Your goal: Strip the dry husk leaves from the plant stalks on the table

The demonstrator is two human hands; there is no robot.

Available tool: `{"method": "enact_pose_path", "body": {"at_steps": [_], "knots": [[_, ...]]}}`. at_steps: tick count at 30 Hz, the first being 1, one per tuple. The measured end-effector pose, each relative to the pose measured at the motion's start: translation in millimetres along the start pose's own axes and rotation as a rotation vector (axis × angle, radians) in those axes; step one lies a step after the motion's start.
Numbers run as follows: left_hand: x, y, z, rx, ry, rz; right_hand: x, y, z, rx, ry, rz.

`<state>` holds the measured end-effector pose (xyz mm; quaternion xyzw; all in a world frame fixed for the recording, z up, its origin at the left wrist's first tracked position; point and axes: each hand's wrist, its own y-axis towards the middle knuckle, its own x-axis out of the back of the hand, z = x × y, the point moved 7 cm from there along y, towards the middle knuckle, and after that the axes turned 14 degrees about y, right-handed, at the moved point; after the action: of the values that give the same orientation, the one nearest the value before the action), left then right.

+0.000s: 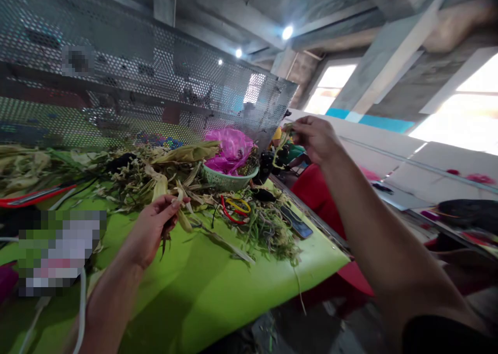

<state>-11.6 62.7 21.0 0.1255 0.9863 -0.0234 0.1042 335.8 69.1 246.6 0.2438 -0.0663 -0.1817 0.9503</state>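
Note:
Low over the green table, my left hand is closed, its thumb and fingers pinching pale dried corn husk. Darker bits hang below that palm. My right hand is raised beyond the table's right side, fingertips pressed together on a thin, pale green dried strip that dangles down. A heap of dried husks and stalks lies just past my left hand. Between the hands stands a light green basket with a crumpled pink plastic bag in it.
Red and yellow loops, greenish plant scraps and a phone lie on the green tabletop. A perforated metal panel stands along the back. At the left are a blurred-out object and a white cable.

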Motion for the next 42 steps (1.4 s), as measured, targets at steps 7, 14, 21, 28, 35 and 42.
{"method": "enact_pose_path", "body": {"at_steps": [7,14,21,28,35,42], "knots": [[-7.3,-5,-6,-0.041,-0.040,0.059,-96,-69,-23,-0.241,0.035,0.489],[-16.3,-7,-9,-0.092,-0.078,0.160,-158,-114,-61,-0.342,0.091,0.653],[-18.3,-5,-3,-0.071,-0.120,0.162,-188,-125,-87,-0.382,0.104,0.689],[-21.5,-2,2,-0.042,-0.103,0.158,-200,-131,-92,-0.313,0.050,0.650],[-16.8,-1,-2,-0.059,-0.093,0.089,-206,-136,-95,-0.325,0.086,0.621],[-5.8,6,5,-0.068,-0.150,-0.009,-197,-138,-102,-0.391,0.217,0.564]]}}
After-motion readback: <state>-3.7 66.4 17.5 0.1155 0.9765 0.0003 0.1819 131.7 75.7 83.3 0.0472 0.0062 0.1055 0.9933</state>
